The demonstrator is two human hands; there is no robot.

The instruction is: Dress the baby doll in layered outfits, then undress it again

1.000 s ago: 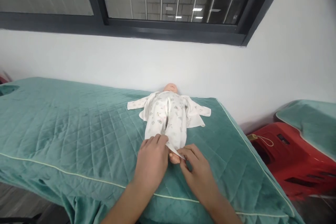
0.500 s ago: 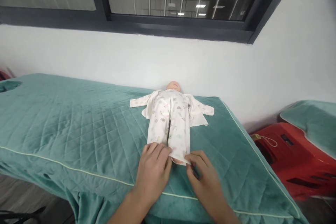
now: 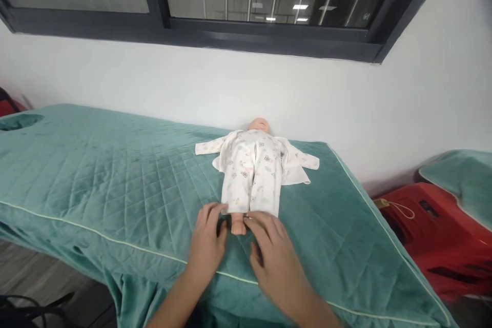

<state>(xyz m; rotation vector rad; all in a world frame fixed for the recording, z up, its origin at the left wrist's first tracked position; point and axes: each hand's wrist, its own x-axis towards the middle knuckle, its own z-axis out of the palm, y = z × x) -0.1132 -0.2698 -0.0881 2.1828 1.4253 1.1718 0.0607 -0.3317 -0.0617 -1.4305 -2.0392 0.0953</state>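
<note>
A baby doll lies on its back, head toward the wall. It wears a white printed top with sleeves spread out, and matching trousers laid over its front and legs. One bare doll foot sticks out below the left trouser hem; the other is hidden. My left hand is at that hem's outer corner, index finger touching the cloth and thumb apart. On the inner side of the same hem, my right hand has its fingertips by the foot, thumb apart, covering the other hem's lower edge.
A green quilted cover with pale piping lies under the doll. At the right stands a red plastic object with a green cloth on it. Behind are a white wall and a dark-framed window.
My hands have shifted from the right trouser leg's hem to the left one. The right hand let go of the hem corner it pinched, and a doll foot now shows below the left hem.
</note>
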